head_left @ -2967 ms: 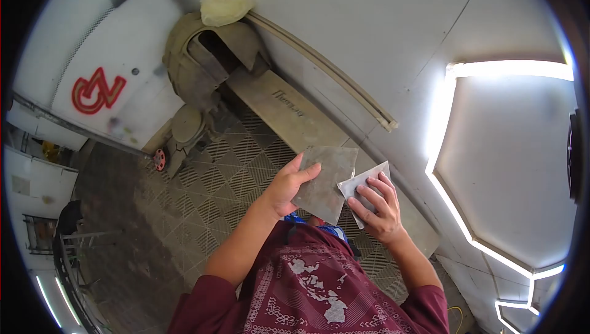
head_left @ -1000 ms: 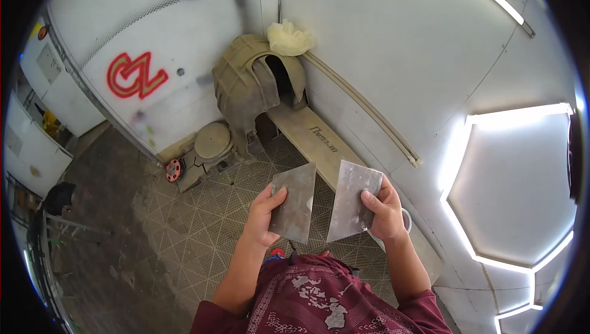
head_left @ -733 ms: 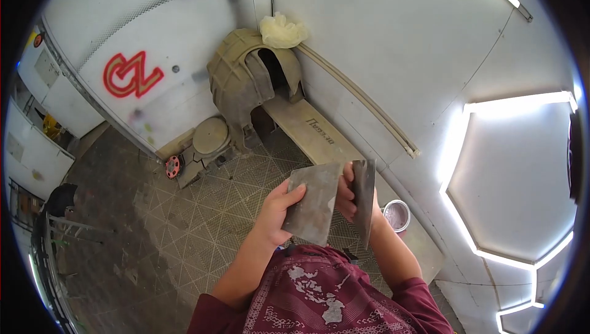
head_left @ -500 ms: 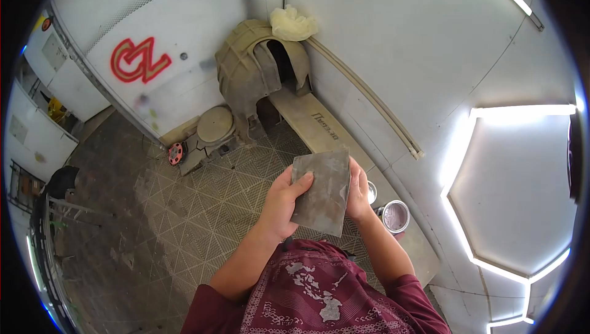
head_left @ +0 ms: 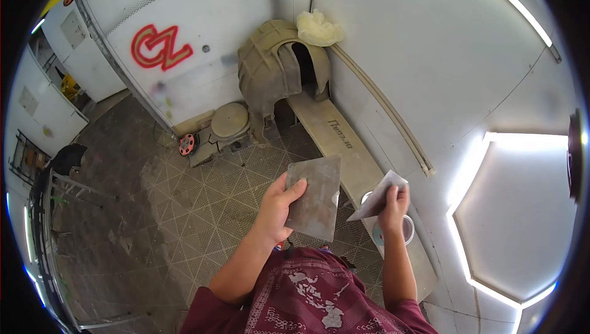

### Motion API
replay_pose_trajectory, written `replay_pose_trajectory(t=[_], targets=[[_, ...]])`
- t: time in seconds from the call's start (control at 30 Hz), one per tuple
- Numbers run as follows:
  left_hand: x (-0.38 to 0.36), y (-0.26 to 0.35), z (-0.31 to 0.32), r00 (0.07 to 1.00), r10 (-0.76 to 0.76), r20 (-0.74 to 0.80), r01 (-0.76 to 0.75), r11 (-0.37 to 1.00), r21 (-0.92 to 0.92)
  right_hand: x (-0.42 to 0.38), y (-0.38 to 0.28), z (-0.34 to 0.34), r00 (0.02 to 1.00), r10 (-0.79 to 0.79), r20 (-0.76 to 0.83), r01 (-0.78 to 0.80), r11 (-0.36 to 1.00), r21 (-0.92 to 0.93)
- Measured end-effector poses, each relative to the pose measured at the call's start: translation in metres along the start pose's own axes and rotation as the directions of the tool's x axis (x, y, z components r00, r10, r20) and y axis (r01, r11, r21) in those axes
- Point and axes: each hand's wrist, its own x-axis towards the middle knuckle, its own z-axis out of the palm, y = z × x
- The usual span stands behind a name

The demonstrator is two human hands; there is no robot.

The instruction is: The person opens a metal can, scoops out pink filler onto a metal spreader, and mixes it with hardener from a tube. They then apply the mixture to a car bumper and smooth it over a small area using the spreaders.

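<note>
My left hand [head_left: 274,210] is closed round the left side of a flat, grey-brown rectangular plate [head_left: 316,202], its thumb lying on the face. The plate's surface is scuffed, with a small pale nick on its right edge. To the right, apart from the plate, my right hand [head_left: 393,209] pinches a thin grey sheet [head_left: 373,197] with a pale upper edge, tilted and seen almost edge-on. Below and behind that hand stands an open can [head_left: 408,228], partly hidden by the wrist. A second round container [head_left: 367,197] shows only a little behind the sheet.
A long tan bench board [head_left: 329,125] with dark lettering runs along the right wall. At its far end sits a big ribbed tan shell [head_left: 270,57], with pale yellow crumpled material [head_left: 319,28] beside its top. A round-topped piece [head_left: 230,120] and a red reel [head_left: 187,144] lie on the patterned floor.
My right hand has moved away from the plate to the right, now holding a thin grey sheet apart from it. My left hand keeps the plate. The view has shifted slightly.
</note>
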Motion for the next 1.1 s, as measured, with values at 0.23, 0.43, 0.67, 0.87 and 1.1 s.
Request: replay_pose_trajectory(t=[0.23, 0.43, 0.67, 0.87, 1.1], targets=[[0.013, -0.012, -0.022, 0.989, -0.145, -0.010, 0.140, 0.965, -0.223, -0.031, -0.063, 0.073, 0.379, -0.735, 0.563, 0.921, 0.237, -0.310], [0.019, -0.007, -0.035, 0.963, -0.244, 0.118, 0.268, 0.915, -0.302, -0.033, -0.025, 0.079, 0.268, -0.694, 0.668, 0.962, 0.152, -0.228], [0.032, 0.013, -0.075, 0.969, -0.247, -0.001, 0.235, 0.919, -0.316, -0.051, 0.036, -0.034, 0.823, -0.332, 0.461, 0.526, 0.139, -0.839], [0.072, -0.041, -0.077, 0.954, -0.282, -0.099, 0.264, 0.950, -0.166, -0.070, 0.216, -0.162, 0.784, 0.428, -0.448, -0.602, 0.700, -0.385], [0.138, -0.145, -0.090, 0.840, -0.344, -0.420, 0.372, 0.928, -0.016, 0.018, 0.355, -0.216, 0.568, 0.605, -0.557, -0.812, 0.305, -0.497]])
